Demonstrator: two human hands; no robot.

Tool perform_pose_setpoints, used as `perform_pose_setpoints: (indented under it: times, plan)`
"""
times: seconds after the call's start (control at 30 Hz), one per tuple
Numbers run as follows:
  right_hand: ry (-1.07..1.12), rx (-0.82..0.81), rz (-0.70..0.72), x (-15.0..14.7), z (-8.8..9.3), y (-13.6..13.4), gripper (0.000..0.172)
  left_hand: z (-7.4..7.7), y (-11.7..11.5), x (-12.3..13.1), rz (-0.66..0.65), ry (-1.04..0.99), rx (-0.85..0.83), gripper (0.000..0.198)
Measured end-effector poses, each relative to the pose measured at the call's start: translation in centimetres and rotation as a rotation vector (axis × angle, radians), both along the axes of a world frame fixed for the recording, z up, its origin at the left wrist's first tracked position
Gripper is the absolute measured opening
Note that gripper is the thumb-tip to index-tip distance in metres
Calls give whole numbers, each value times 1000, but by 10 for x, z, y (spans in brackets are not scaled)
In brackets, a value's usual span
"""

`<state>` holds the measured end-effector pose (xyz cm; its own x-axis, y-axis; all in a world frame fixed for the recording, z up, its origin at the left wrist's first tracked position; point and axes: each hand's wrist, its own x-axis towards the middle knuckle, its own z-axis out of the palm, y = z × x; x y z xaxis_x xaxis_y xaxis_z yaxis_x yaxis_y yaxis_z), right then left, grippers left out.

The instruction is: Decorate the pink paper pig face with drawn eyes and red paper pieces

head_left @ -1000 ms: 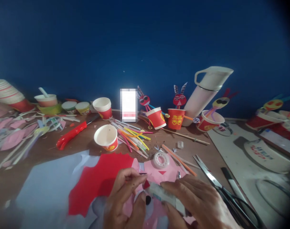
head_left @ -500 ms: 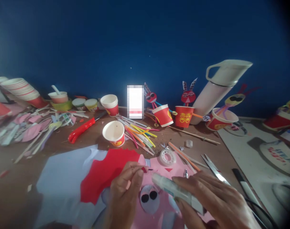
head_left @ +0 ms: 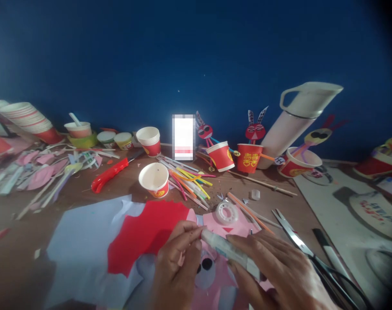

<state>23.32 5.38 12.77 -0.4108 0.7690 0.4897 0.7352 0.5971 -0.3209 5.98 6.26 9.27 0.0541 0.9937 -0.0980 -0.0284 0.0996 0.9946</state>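
Presently the right hand (head_left: 279, 271) is gripping a glue stick (head_left: 229, 254) along its barrel, slanting it across the top of the pink cut-out (head_left: 222, 282) that is lying on the worktop (head_left: 31, 224). The left hand (head_left: 176, 267) is closing thumb and forefinger in a pinch at the stick's tip, just left of the cut-out's black eyes; whatever is sitting between those fingers is too small to identify.

Risk noted: with fingertips working right at the tip, adhesive is likely smearing onto skin or onto the cut-out's face, and a small scrap could be sticking to a finger instead of the paper.

Clearance: right of the cut-out, open scissors (head_left: 299, 245) are lying blades outward, near the right wrist, so a sweep that way is risking a nick. Beyond the cut-out a tape roll (head_left: 227, 212) and loose straws (head_left: 187, 183) are crowding the far edge. Left of it, red paper (head_left: 144, 234) and a pale blue sheet (head_left: 82, 245) are lying flat, offering the freest room.
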Motion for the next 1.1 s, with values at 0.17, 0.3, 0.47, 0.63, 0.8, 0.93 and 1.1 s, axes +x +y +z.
perform_pose_setpoints:
  times: [0.17,0.3,0.47,0.63,0.8,0.93,1.1]
  plan:
    - [-23,10,13,1,-6,-2,20,3,1,2,-69,-42,-62,20]
    - [-44,62,25,0,-10,-3,19,3,4,1,-160,-78,-104,26]
    - [-37,124,44,-2,-9,-2,16,0,5,0,-141,-133,-120,25]
    - [-62,108,-6,-1,-9,1,17,-2,4,1,-120,-96,-109,26]
    - [47,91,-19,-2,-15,3,16,-6,2,4,-39,97,31,22]
    - [51,26,-11,-1,-13,3,16,-6,3,4,-44,159,77,17]
    - [44,-44,-37,3,4,-4,18,-5,6,1,23,165,45,14]
